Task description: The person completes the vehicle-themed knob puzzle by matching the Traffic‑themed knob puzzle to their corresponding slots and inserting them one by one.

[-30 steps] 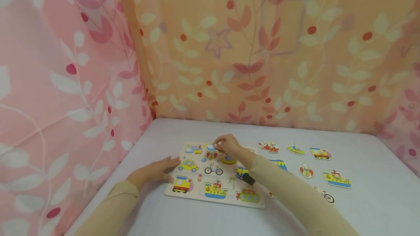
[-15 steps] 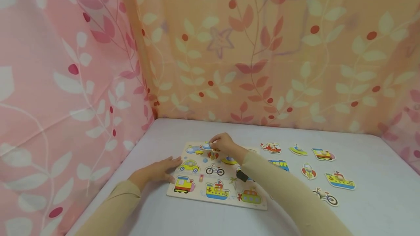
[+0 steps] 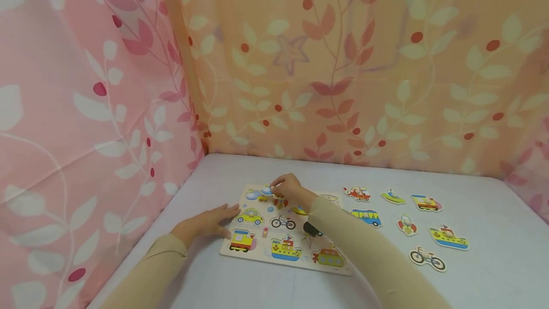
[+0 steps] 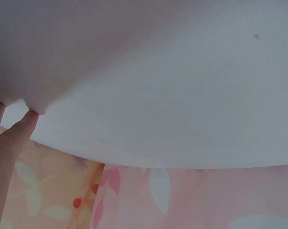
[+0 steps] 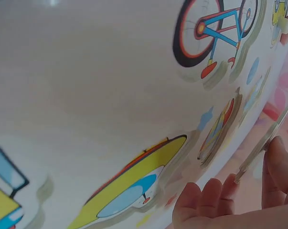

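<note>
In the right wrist view, the right hand point(image 5: 249, 212) is pinching the plane point(image 5: 261, 150), whose tilt could jam it; in the left wrist view, the left hand point(image 4: 4, 148) is spreading empty fingers. In the head view, the plane is hovering over the board's point(image 3: 276, 234) far-left corner, a sleeve point(image 3: 356, 244) is crossing the board's right, a bus point(image 3: 365, 217) lying beyond.

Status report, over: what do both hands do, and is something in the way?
Right hand pinches blue piece above board. Left hand rests at board's left edge. Right sleeve hides part of board in head view.
</note>
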Action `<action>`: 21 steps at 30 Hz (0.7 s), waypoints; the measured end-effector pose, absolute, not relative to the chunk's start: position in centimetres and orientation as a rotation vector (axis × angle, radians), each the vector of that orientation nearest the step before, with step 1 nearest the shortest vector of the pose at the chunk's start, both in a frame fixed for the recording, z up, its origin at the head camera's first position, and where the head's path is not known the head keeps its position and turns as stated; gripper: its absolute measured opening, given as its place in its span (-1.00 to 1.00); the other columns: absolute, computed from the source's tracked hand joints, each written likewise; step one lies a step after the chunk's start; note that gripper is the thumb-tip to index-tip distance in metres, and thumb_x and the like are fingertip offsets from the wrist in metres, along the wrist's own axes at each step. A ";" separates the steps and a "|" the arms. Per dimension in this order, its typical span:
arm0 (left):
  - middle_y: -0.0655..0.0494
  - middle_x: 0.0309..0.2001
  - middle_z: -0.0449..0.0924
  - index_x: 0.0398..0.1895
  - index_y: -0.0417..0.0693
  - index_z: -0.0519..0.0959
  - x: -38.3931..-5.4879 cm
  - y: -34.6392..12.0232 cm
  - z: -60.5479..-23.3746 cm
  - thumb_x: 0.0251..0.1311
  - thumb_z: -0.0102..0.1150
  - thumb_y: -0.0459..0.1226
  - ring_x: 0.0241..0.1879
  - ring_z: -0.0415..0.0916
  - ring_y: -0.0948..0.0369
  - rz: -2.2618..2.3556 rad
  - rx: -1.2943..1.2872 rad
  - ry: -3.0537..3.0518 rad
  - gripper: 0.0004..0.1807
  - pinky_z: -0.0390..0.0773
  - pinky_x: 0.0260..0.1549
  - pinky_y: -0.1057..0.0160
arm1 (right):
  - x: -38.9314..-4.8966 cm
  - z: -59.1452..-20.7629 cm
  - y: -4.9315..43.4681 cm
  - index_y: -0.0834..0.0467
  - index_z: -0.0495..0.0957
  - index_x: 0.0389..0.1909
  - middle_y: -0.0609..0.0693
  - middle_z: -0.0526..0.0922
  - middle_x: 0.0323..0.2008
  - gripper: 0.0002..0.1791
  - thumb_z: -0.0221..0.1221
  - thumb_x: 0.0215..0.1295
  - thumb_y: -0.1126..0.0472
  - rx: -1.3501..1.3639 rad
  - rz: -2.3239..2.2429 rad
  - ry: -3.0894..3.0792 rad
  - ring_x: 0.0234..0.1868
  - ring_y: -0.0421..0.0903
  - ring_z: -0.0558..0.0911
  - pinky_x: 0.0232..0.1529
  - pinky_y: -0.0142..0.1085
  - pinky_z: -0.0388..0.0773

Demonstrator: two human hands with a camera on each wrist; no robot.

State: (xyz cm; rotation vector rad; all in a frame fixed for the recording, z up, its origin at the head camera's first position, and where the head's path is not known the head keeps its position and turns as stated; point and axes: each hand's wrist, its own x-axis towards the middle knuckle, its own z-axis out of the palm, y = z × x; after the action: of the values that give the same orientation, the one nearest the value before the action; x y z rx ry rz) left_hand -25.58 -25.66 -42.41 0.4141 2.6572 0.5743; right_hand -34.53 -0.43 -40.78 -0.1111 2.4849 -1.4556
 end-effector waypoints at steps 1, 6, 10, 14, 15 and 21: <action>0.13 0.50 0.09 0.46 0.08 0.25 -25.6 -25.7 -42.5 0.05 0.41 -0.11 0.49 -0.16 -0.07 0.573 0.407 2.657 -0.13 -0.03 0.35 -0.25 | -34.6 -40.8 -0.6 0.22 0.72 -0.23 0.08 0.61 -0.15 -0.87 0.32 0.21 0.30 -0.114 -1.444 2.501 -0.21 -0.06 0.53 -0.16 -0.26 0.53; 0.15 0.50 0.09 0.46 0.10 0.26 -25.8 -25.7 -42.7 0.06 0.40 -0.12 0.50 -0.16 -0.06 0.574 0.394 2.657 -0.14 -0.03 0.35 -0.24 | -35.1 -41.1 -1.3 0.18 0.74 -0.25 0.09 0.62 -0.04 -0.86 0.35 0.18 0.24 -0.113 -1.360 2.582 -0.12 -0.02 0.52 -0.06 -0.21 0.51; 0.15 0.50 0.10 0.46 0.07 0.27 -25.8 -25.7 -42.7 0.06 0.40 -0.12 0.50 -0.15 -0.06 0.563 0.412 2.661 -0.15 -0.03 0.35 -0.24 | -35.5 -41.5 -1.8 0.15 0.74 -0.26 0.08 0.62 -0.04 -0.86 0.37 0.16 0.23 -0.086 -1.340 2.592 -0.15 -0.03 0.52 -0.14 -0.23 0.52; 0.12 0.49 0.10 0.46 0.05 0.27 -25.7 -25.7 -42.6 0.07 0.39 -0.12 0.49 -0.16 -0.08 0.562 0.437 2.656 -0.15 -0.05 0.35 -0.26 | -35.6 -42.0 -2.4 0.14 0.75 -0.29 0.06 0.64 -0.10 -0.88 0.38 0.14 0.22 -0.075 -1.355 2.595 -0.13 0.00 0.52 -0.09 -0.18 0.52; 0.12 0.49 0.10 0.46 0.05 0.27 -25.7 -25.7 -42.6 0.06 0.39 -0.11 0.49 -0.16 -0.08 0.562 0.441 2.654 -0.15 -0.06 0.34 -0.26 | -35.6 -42.1 -2.5 0.13 0.75 -0.30 0.06 0.64 -0.10 -0.89 0.38 0.14 0.22 -0.078 -1.351 2.603 -0.12 0.02 0.51 -0.07 -0.16 0.51; 0.15 0.49 0.11 0.45 0.08 0.27 -25.7 -25.7 -42.6 0.05 0.40 -0.10 0.49 -0.13 -0.07 0.535 0.425 2.665 -0.15 -0.01 0.34 -0.26 | -35.6 -42.1 -3.4 0.09 0.76 -0.33 0.06 0.64 -0.10 -0.89 0.40 0.11 0.18 -0.089 -1.306 2.646 -0.04 0.10 0.45 0.01 -0.11 0.46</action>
State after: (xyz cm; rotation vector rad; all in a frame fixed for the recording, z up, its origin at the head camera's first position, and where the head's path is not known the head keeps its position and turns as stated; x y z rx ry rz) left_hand -25.71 -25.73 -42.64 0.4251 2.6646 0.5351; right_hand -35.64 -3.41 -42.05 -0.0887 2.6459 -1.3059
